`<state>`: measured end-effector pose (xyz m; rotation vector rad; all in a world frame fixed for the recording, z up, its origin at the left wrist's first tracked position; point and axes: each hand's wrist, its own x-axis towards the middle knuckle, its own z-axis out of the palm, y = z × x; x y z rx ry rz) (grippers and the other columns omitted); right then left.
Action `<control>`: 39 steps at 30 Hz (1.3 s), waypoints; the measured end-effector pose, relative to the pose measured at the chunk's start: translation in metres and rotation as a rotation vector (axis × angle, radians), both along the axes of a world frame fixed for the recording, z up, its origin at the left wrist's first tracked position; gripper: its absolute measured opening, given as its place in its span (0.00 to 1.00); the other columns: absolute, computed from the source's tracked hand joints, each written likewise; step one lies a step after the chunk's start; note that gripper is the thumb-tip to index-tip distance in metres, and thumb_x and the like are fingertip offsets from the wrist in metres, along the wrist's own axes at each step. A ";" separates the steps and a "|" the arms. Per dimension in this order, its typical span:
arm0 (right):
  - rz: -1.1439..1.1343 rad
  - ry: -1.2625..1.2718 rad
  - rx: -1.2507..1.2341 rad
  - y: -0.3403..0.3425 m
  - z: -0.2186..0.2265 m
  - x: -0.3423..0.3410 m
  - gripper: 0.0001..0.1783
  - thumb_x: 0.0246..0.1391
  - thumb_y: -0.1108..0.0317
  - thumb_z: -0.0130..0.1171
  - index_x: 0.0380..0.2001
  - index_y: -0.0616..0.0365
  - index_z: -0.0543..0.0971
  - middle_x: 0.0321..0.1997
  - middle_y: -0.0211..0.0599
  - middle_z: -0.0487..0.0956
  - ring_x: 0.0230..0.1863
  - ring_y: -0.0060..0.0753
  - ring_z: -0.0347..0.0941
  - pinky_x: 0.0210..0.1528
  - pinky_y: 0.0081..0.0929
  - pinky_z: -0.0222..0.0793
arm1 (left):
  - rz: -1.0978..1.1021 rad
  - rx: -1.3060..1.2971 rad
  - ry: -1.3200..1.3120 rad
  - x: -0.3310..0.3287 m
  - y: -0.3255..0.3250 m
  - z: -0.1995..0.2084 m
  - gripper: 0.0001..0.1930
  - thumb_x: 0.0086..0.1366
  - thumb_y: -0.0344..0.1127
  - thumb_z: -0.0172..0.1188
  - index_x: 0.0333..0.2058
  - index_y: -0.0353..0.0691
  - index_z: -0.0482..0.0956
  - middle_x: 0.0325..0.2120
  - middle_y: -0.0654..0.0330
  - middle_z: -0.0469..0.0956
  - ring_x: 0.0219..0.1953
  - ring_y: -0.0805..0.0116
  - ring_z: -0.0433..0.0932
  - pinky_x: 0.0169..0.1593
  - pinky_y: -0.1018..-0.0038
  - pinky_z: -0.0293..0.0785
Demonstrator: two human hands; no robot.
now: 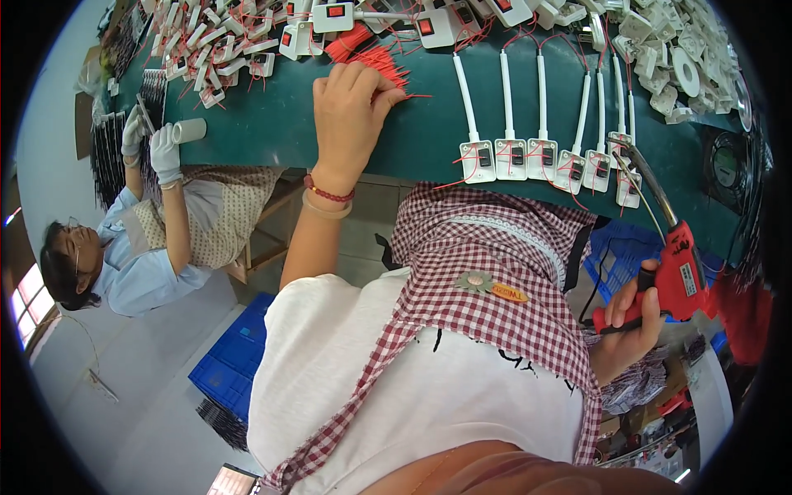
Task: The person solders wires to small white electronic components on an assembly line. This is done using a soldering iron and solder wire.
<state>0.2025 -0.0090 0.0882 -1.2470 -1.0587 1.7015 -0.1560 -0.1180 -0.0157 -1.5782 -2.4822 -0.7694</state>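
My left hand (351, 111) is at the table's far side, thumb and fingers pinched on a short red wire (419, 96). Just beyond its knuckles lies a bundle of cut red wires (375, 59). My right hand (634, 318) is wrapped round the grip of a red soldering gun (683, 272). The gun's metal tip points up and left, close to the end of a row of white switch housings (511, 158). These housings lie along the near table edge, several side by side, each with a black switch part, a white tube and thin red wires.
White switch housings with red rockers (334, 11) and small white parts (210, 41) are heaped at the far edge. More white plastic pieces (660, 58) pile up at far right, above a round black device (728, 169). A gloved co-worker (136, 247) sits at left beside a white cup-like cylinder (190, 130).
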 end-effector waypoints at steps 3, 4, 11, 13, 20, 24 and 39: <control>0.051 0.021 -0.013 0.000 0.000 0.002 0.20 0.58 0.65 0.46 0.49 0.68 0.64 0.19 0.34 0.67 0.11 0.16 0.56 0.12 0.14 0.54 | 0.007 0.041 -0.115 0.003 0.001 -0.001 0.07 0.51 0.29 0.64 0.25 0.38 0.74 0.23 0.62 0.72 0.27 0.65 0.71 0.31 0.71 0.64; 0.031 0.014 -0.009 0.000 0.000 0.000 0.20 0.58 0.65 0.47 0.48 0.69 0.64 0.18 0.35 0.68 0.10 0.17 0.56 0.11 0.14 0.54 | 0.023 0.081 -0.241 0.005 0.001 -0.001 0.06 0.52 0.28 0.63 0.26 0.36 0.74 0.24 0.60 0.72 0.27 0.64 0.72 0.30 0.72 0.67; 0.042 -0.004 -0.006 0.001 0.003 -0.001 0.21 0.56 0.65 0.49 0.47 0.71 0.63 0.15 0.36 0.67 0.08 0.18 0.55 0.10 0.15 0.54 | -0.069 0.066 -0.330 0.029 0.009 0.008 0.04 0.56 0.24 0.59 0.29 0.33 0.73 0.26 0.57 0.72 0.26 0.64 0.73 0.29 0.74 0.69; 0.099 -0.003 0.004 0.000 0.003 0.002 0.21 0.56 0.65 0.49 0.48 0.70 0.64 0.16 0.36 0.68 0.09 0.18 0.56 0.11 0.15 0.54 | -0.121 0.079 -0.408 0.037 0.008 0.011 0.06 0.54 0.27 0.61 0.31 0.36 0.74 0.27 0.56 0.72 0.26 0.58 0.75 0.27 0.70 0.71; 0.151 -0.132 -0.071 -0.005 0.012 -0.008 0.22 0.53 0.65 0.51 0.46 0.71 0.65 0.14 0.35 0.68 0.09 0.18 0.57 0.12 0.15 0.55 | -0.071 0.011 -0.534 0.047 0.010 0.017 0.07 0.52 0.27 0.62 0.29 0.36 0.73 0.25 0.59 0.71 0.23 0.62 0.74 0.26 0.73 0.69; 0.242 -0.171 -0.090 -0.009 0.014 -0.017 0.24 0.53 0.60 0.53 0.46 0.69 0.64 0.15 0.35 0.68 0.08 0.19 0.57 0.12 0.15 0.55 | -0.242 0.034 -0.521 0.060 0.010 0.021 0.07 0.51 0.25 0.62 0.27 0.35 0.72 0.24 0.59 0.69 0.26 0.65 0.71 0.29 0.73 0.67; 0.320 -0.297 -0.301 -0.006 0.022 -0.033 0.21 0.48 0.66 0.57 0.43 0.68 0.70 0.18 0.35 0.72 0.14 0.18 0.63 0.18 0.14 0.58 | -0.325 0.046 -0.347 0.094 0.019 0.004 0.07 0.46 0.26 0.60 0.24 0.40 0.70 0.38 0.66 0.75 0.38 0.68 0.72 0.39 0.71 0.63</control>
